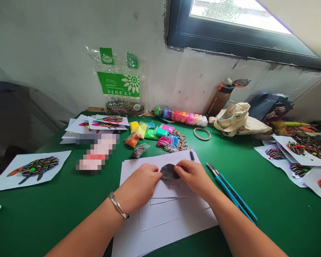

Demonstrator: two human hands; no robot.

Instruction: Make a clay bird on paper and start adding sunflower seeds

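A flat, roundish piece of dark grey modelling clay (169, 174) lies on a white paper sheet (160, 221), over a drawn outline with two short lines below it. My left hand (143, 184) pinches the clay's left edge between thumb and fingers. At the right edge, the thumb and forefinger of my right hand (194, 175) close on the clay. More paper sheets lie underneath. Behind the sheets sits a small bag of dark grey clay (140, 151). A black pen (192, 155) rests by the paper's far edge.
Right of the paper lie blue utility knives (231, 192). Farther back are coloured clay packets (151, 134), loose sunflower seeds (182, 142), a tape roll (202, 134) and a seed bag (120, 89). Seed-covered pictures (33, 169) lie left and right on the green table (69, 221).
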